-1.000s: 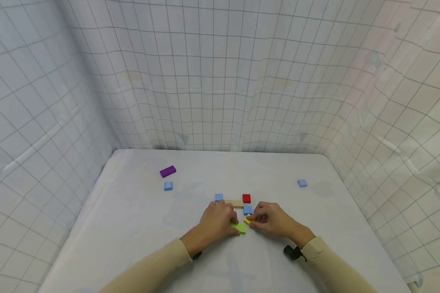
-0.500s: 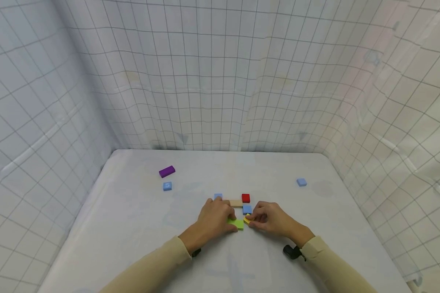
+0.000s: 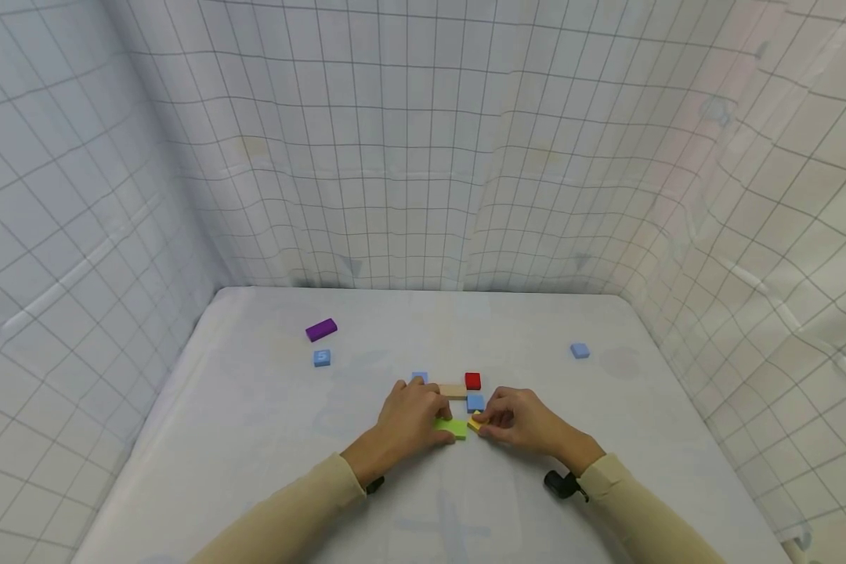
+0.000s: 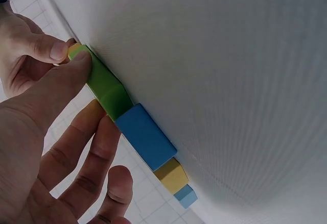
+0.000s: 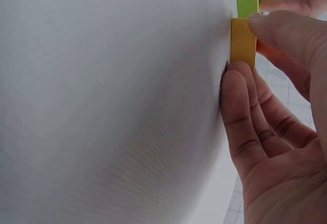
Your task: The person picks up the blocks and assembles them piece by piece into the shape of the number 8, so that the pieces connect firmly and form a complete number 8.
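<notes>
In the head view my left hand (image 3: 410,419) grips a lime-green block (image 3: 454,428) between thumb and fingers, flat on the white cloth. My right hand (image 3: 518,421) pinches a small yellow block (image 3: 475,424) just right of it. A blue block (image 3: 475,403) lies beyond the yellow one, and a red block (image 3: 473,381) beyond that. Left of those two stretches a plain wooden strip (image 3: 453,392), with another blue block (image 3: 419,377) at its far left end. The left wrist view has a larger blue block (image 4: 146,137) against the green one; in the head view my left hand hides it.
At the back left lie a purple block (image 3: 321,330) and a blue block marked 5 (image 3: 322,358). One more blue block (image 3: 580,351) sits far right. Grid-patterned curtains (image 3: 423,157) enclose the table (image 3: 254,439) at the back and sides.
My left hand has slid the green block slightly away from me and to the left. My right hand stays nearly still on the yellow block.
</notes>
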Motion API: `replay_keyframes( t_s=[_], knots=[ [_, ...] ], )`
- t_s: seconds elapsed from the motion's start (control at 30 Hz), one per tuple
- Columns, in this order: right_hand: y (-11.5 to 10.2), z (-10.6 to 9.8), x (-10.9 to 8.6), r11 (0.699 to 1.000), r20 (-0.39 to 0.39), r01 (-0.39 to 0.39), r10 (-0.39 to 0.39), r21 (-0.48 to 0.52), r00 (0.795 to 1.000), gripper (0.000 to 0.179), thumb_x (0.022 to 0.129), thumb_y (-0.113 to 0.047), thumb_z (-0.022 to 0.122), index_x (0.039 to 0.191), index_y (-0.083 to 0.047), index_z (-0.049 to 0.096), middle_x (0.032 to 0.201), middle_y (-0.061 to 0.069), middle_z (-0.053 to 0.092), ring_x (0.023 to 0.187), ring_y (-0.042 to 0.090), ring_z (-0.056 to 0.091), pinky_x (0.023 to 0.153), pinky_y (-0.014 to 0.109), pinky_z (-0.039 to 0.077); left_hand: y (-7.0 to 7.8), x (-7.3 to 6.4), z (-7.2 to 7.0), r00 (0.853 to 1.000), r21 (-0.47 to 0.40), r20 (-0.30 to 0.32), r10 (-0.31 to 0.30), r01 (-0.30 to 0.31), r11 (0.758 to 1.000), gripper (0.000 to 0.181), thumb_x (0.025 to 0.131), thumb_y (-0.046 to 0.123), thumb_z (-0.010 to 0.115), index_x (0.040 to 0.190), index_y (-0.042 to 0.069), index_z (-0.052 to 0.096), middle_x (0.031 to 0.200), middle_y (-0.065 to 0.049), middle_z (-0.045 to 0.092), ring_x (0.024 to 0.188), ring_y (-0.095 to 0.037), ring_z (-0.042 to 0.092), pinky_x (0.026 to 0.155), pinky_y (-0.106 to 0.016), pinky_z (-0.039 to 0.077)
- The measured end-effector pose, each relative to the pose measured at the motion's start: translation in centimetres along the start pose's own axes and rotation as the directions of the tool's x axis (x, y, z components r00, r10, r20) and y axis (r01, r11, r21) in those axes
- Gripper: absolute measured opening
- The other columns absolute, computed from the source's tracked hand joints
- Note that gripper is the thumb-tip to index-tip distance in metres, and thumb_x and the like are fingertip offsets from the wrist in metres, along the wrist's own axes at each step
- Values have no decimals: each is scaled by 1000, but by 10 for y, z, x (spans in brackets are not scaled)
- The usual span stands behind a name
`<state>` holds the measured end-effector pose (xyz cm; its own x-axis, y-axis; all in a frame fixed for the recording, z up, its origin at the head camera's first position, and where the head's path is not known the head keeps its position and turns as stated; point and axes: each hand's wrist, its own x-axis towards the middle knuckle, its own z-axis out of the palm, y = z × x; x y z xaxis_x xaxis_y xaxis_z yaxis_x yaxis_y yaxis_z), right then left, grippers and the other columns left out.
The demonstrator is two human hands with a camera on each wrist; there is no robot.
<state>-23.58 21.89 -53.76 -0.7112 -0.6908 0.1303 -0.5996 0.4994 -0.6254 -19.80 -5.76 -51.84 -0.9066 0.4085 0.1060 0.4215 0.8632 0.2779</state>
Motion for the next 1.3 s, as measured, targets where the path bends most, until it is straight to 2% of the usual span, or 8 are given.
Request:
replay_keyframes(
  t_s=[0.47,0.73,0.93,1.13,1.2,1.3],
  knots=[
    [-1,3,0,999,-19,36,-36,8,999,16,100,-13,95,115,-14,89,107,-1,80,88,-4,67,80,22,66,-2,-1,1,999,-3,-35,26,-26,1000,33,84,49,106,100,24,92,91,9,74,86,-12,51,80,-32,40],
    [-5,4,1,1000,-16,19,-19,7,1000,18,100,-13,95,116,-14,89,109,0,81,88,-3,68,80,21,65,-1,-1,1,1000,-3,-17,10,-10,1000,33,85,50,106,100,25,91,91,9,74,86,-12,50,82,-33,40],
    [-4,4,0,999,-25,38,-38,5,999,19,100,-11,94,117,-15,87,113,1,82,88,-3,69,79,22,65,1,-1,0,1000,-15,-17,7,-8,1000,32,85,48,106,99,23,91,90,9,74,87,-12,51,81,-33,41],
    [-3,4,0,999,-31,49,-49,-6,998,20,100,-11,94,118,-15,86,113,0,82,87,-3,67,78,22,64,0,-4,-3,999,-1,-37,9,-9,1000,37,85,51,106,106,24,92,95,8,77,89,-13,56,83,-34,45],
    [-3,4,0,999,-30,48,-48,-4,998,20,100,-11,94,119,-15,86,113,-1,82,87,-3,67,78,22,64,-3,-7,-6,999,-11,-50,-3,3,1000,40,85,53,105,109,25,91,99,7,79,93,-14,61,85,-36,49],
    [-3,4,0,999,-26,48,-48,1,999,21,101,-12,93,121,-15,86,113,-1,82,87,-2,66,79,22,63,-11,-14,-12,996,-43,-63,-60,57,997,42,85,53,105,110,25,88,103,6,80,98,-16,65,89,-40,53]
  ],
)
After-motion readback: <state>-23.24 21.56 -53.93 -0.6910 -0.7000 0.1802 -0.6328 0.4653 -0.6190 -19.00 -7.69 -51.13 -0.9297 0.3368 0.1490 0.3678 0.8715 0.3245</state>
